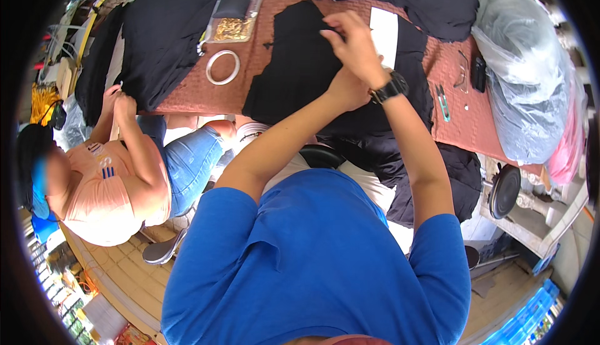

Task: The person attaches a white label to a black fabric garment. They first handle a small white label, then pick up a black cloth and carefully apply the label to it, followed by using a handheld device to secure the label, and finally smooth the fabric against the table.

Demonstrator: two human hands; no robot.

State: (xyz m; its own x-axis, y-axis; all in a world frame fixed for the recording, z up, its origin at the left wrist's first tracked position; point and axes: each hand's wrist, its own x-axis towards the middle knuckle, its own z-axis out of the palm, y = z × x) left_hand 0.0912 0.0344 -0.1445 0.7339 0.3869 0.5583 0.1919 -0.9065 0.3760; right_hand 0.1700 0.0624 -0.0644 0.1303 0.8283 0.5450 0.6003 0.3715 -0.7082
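Observation:
A black cloth piece (287, 64) lies spread on the brown covered table, its near part hanging over the edge toward my lap. My right hand (356, 42), with a dark watch (389, 87) on its wrist, is raised over this cloth. Its fingers are curled and the thumb lies near the index finger; what they hold, if anything, is too small to make out. Just below it, my left hand (349, 90) looks closed over the cloth, partly hidden behind my right wrist. A white paper strip (384, 35) lies beyond my right hand.
Thread snips (443, 103), glasses (462, 70) and a dark case (479, 73) lie to the right, beside a large plastic-wrapped bundle (525, 76). A white ring (223, 67) and a bag of gold-coloured pieces (234, 29) lie left. A co-worker (112, 176) sits at the left, hands at black fabric (162, 39).

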